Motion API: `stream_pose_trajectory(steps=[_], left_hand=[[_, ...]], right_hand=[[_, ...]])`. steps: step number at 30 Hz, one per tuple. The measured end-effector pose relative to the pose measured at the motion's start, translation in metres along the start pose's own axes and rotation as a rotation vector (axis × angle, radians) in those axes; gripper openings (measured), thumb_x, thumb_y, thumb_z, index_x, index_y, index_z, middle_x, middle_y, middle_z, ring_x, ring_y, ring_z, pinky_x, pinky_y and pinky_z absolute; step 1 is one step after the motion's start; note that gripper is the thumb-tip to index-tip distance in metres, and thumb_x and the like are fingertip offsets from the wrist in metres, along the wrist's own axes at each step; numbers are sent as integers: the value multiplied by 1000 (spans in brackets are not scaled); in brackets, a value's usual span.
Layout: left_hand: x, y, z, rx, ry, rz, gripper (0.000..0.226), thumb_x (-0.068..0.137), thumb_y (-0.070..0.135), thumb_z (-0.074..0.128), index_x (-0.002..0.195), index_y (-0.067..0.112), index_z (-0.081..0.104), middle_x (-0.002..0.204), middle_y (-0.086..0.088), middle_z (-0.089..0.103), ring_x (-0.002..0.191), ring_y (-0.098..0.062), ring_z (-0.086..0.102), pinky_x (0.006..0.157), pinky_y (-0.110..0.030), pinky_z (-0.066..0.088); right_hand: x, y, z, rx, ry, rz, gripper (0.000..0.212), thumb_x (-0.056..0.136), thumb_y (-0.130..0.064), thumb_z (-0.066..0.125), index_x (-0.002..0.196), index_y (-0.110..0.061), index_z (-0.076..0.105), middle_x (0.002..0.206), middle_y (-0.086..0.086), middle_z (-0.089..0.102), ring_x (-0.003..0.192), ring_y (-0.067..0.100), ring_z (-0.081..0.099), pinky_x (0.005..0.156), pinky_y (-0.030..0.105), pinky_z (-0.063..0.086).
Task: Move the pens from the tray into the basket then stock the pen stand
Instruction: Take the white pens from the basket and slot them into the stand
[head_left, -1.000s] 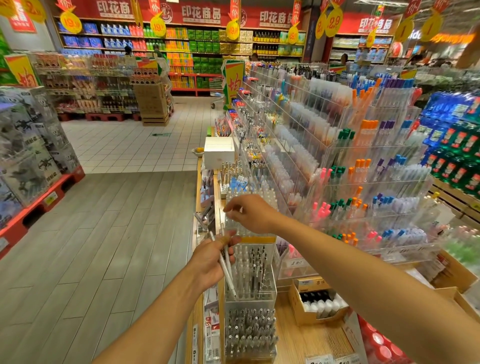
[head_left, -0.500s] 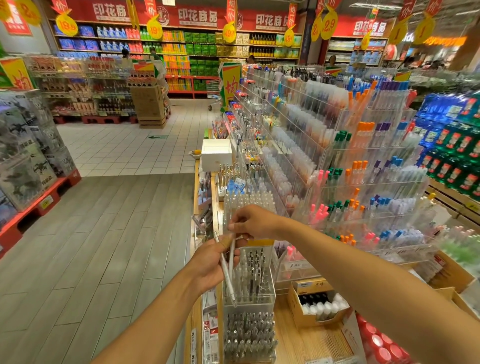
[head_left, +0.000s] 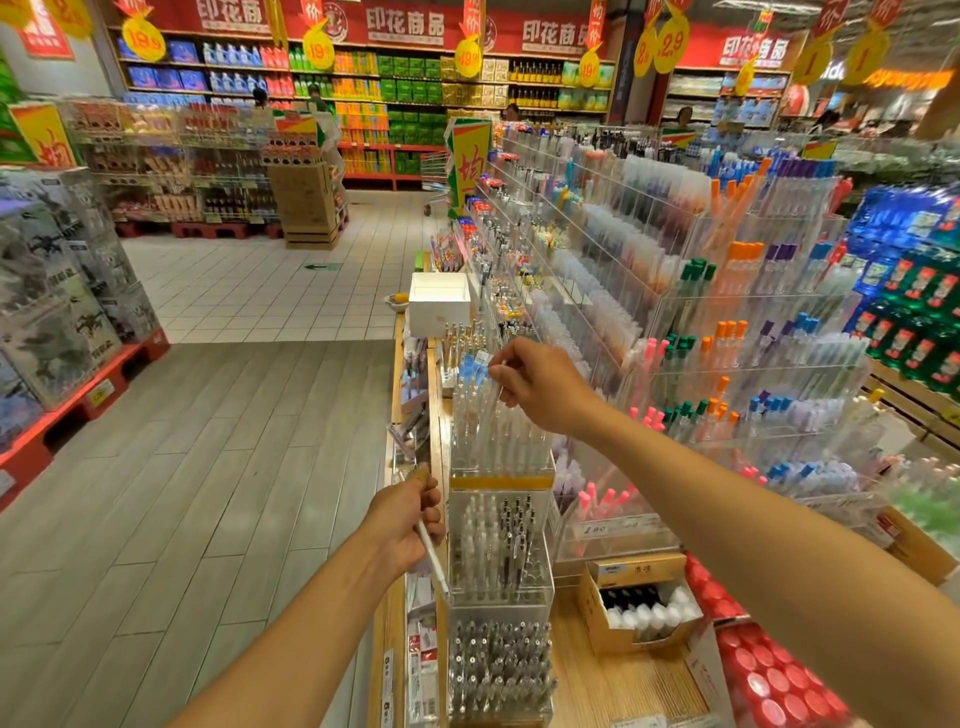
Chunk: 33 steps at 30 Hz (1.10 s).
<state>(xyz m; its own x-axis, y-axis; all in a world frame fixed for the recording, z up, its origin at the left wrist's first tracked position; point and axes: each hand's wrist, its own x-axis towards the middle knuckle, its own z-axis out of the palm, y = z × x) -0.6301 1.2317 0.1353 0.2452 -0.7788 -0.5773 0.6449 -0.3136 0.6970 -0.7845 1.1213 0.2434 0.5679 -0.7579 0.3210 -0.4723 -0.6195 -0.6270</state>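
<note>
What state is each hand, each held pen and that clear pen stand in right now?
Right hand: pinching a clear pen above the stand's top tier.
Clear pen: tilted, tip down among stocked pens.
Left hand: gripping one white pen.
White pen: slanted, beside the stand.
Pen stand: upright, tiers stocked.

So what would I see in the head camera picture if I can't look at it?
A person's right hand lowers a clear pen into the top tier of a clear pen stand in a shop aisle. The left hand holds a white pen lower down.
</note>
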Motion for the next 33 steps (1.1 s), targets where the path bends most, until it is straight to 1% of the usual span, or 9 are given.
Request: stream_pose_trajectory(steps=[3,8,14,18,21,23,26,29,33], left_hand=[[-1,2,0,-5,29,35,29,104,31,47,85,10,54,59,-2,49,46,-11,36,47,-24,31],[-8,8,6,-67,51,114,21,104,18,44,92,7,56,68,-6,51,57,-14,36,56,-27,30],[-13,15,14,-74,3,213,21,104,17,46,94,5,60,68,-5,57,61,-13,45,62,-25,41],[-11,20,18,-77,-41,282,20,105,19,45,95,7,57,73,-6,58,67,-16,55,67,-26,47],[-10,25,18,-77,-70,338,18,104,21,46,103,8,59,76,-5,59,75,-16,58,79,-29,49],[-10,28,18,-24,-61,389,20,103,24,47,105,12,63,80,-2,60,81,-14,58,87,-31,46],[-13,33,19,150,-7,475,23,103,32,46,107,22,66,86,3,60,84,-10,53,76,-28,42],[-12,37,22,208,8,567,24,104,32,44,113,23,65,87,3,57,83,-5,53,67,-24,38],[-6,44,25,273,29,684,20,104,23,46,107,22,65,81,1,54,78,-8,52,57,-11,47]], right_hand=[[-2,-3,6,-145,-16,-50,13,100,-20,50,103,-10,59,82,1,64,77,20,62,71,35,52],[-3,2,15,-190,-36,-46,18,101,-21,50,107,-7,59,81,1,62,74,17,57,66,26,41],[1,2,17,-166,-36,-26,16,100,-21,50,107,-9,59,79,-1,63,73,14,60,64,23,43],[3,4,21,-191,-42,-3,18,99,-22,53,107,-9,61,84,4,67,78,18,62,69,29,47],[5,6,27,-232,-89,3,18,98,-24,55,106,-11,64,95,6,69,80,19,63,70,30,48],[6,7,33,-292,-133,-15,17,97,-25,57,102,-12,68,99,4,67,82,20,63,74,35,51],[9,11,41,-403,-142,-34,19,95,-29,59,104,-15,69,108,0,56,93,22,58,81,39,50],[13,14,45,-468,-128,-21,22,95,-34,59,107,-20,69,109,-2,52,93,22,56,72,36,46],[13,17,50,-519,-79,-52,22,94,-34,61,110,-22,69,105,-3,51,91,23,57,64,31,39]])
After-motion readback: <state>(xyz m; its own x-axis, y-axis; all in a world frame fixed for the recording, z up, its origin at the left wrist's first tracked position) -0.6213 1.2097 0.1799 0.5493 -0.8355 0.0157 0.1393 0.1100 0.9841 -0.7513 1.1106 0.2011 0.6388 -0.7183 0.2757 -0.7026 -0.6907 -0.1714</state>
